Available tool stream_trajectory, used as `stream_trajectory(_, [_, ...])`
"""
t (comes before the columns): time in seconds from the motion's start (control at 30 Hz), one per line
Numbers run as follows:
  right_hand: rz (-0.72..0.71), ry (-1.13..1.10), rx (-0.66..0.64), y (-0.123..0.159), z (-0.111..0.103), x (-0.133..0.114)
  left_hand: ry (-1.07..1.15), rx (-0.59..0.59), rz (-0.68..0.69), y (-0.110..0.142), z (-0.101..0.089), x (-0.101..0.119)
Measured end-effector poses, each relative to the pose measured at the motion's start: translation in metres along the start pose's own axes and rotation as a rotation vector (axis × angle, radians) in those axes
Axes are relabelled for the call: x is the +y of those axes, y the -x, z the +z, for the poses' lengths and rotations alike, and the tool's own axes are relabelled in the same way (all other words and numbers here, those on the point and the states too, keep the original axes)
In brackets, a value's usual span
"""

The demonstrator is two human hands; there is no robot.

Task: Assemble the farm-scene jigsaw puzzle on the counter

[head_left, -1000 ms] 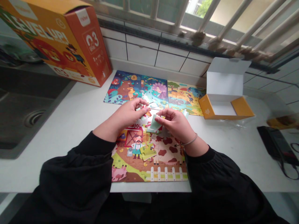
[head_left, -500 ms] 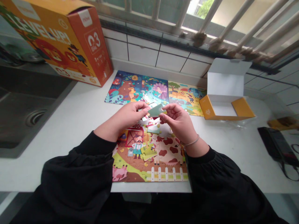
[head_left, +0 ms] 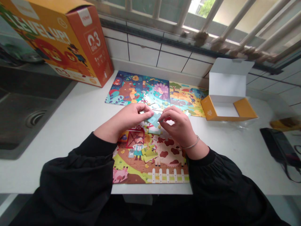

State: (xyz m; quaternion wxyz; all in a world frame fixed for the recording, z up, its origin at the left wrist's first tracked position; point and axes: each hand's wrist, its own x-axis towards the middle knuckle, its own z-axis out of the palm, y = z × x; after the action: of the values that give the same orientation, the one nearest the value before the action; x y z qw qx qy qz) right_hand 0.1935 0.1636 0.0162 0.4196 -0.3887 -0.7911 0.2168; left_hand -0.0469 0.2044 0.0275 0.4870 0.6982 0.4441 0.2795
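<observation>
A pale blue jigsaw piece (head_left: 154, 119) is pinched between the thumb and fingers of my left hand (head_left: 134, 116). From the other side, my right hand (head_left: 178, 123) closes thumb and forefinger on the same piece's right edge. Both hands are above the upper part of a farm puzzle (head_left: 134, 171), which shows a farmer, a cow, a pig and a white fence. On top of it lies a loose green piece (head_left: 150, 153). Another loose piece (head_left: 154, 129) lies just under the held one. More pieces near my fingers are partly hidden.
Behind stand a night-forest puzzle (head_left: 124, 89) and a savanna puzzle (head_left: 185, 94), lying flat. A large orange puzzle box (head_left: 77, 53) is at the left beside the sink (head_left: 14, 125). An open yellow box (head_left: 227, 111) and a black strapped object (head_left: 279, 149) are at the right.
The pale blue piece has turned and tipped to lie flatter between my hands. My right hand has shifted slightly left and down, its fingers curling closer together.
</observation>
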Motion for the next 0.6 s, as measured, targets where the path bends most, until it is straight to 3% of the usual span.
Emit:
stream_trajectory(0.17, [0.129,0.159,-0.103,0.0023,0.0031,0.0044,0.029,0.044,-0.031,0.0012,0.0005,0.0013])
stream_trajectory(0.37, [0.067,0.386,-0.28,0.0055,0.0028,0.01,-0.009,0.127,-0.094,0.0003,0.0001,0.0036])
stream_trajectory(0.6, [0.151,0.305,-0.295,0.0043,0.0011,0.008,-0.035,0.117,-0.068,-0.0007,-0.0004,0.0012])
